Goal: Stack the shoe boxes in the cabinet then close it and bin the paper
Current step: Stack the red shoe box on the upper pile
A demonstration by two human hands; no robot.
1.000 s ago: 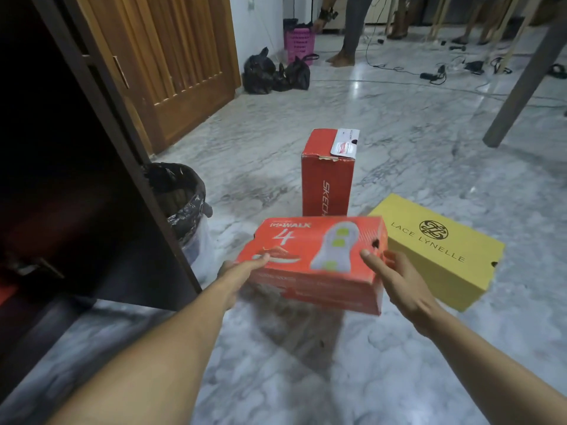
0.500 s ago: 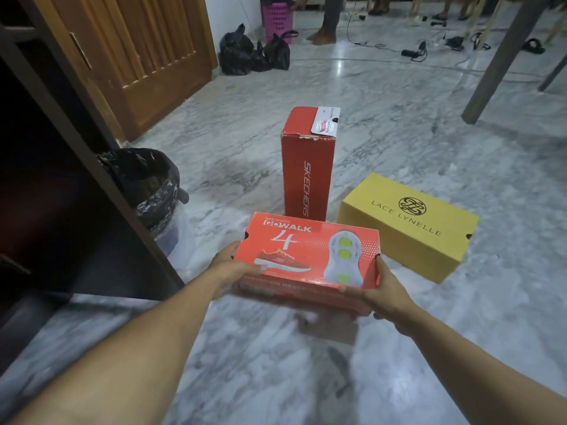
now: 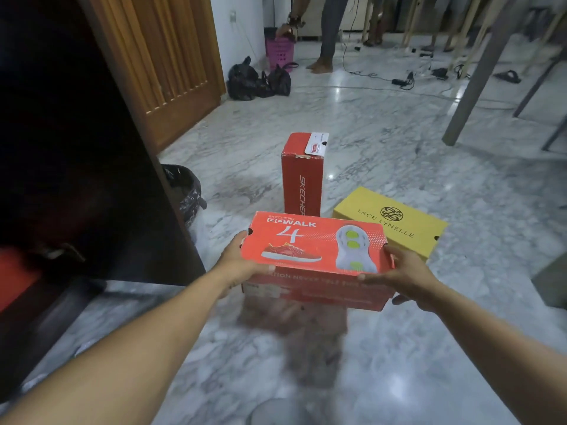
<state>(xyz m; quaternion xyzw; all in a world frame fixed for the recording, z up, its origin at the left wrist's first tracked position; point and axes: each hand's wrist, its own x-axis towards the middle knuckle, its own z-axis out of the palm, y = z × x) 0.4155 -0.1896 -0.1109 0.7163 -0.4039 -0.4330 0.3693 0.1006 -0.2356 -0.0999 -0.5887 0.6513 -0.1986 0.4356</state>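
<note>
Orange-red shoe box (image 3: 316,256) is gripped at its ends by the left hand (image 3: 237,263) and right hand (image 3: 405,276), fingers curled round it, above the floor; two boxes, one red (image 3: 302,176), one yellow (image 3: 389,223), are left beside the open cabinet (image 3: 92,179)

left hand (image 3: 236,265): arm extended, gripping left end of orange box (image 3: 313,250)
right hand (image 3: 405,274): arm extended, gripping right end

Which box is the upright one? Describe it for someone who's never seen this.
On the marble floor, right of the dark cabinet, sit three shoe boxes. The red Skechers box is farthest. Only it stands on end, with a white label on top.
</note>
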